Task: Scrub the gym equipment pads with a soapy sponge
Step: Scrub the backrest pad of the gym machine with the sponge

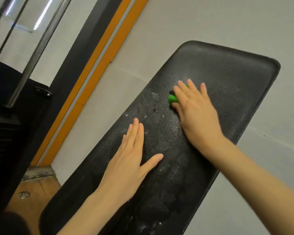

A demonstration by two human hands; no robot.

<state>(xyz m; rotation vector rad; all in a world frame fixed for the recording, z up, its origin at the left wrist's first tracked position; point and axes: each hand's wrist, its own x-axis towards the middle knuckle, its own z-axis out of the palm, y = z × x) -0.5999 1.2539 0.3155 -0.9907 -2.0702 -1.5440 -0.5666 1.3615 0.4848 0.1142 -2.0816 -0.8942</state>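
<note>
A long black padded bench pad (227, 78) runs from the lower left to the upper right of the head view, its textured surface wet with white soap streaks. A green sponge (172, 98) lies on the pad's middle, mostly covered by my right hand (195, 112), which presses flat on it with straight fingers. My left hand (131, 160) rests flat on the pad lower down, fingers straight and thumb spread, holding nothing.
Grey floor surrounds the bench. An orange and grey strip (98, 61) runs diagonally on the left, beside a black machine frame (10, 116) with metal rods (36, 53). A wooden patch of floor (36, 192) shows at the lower left.
</note>
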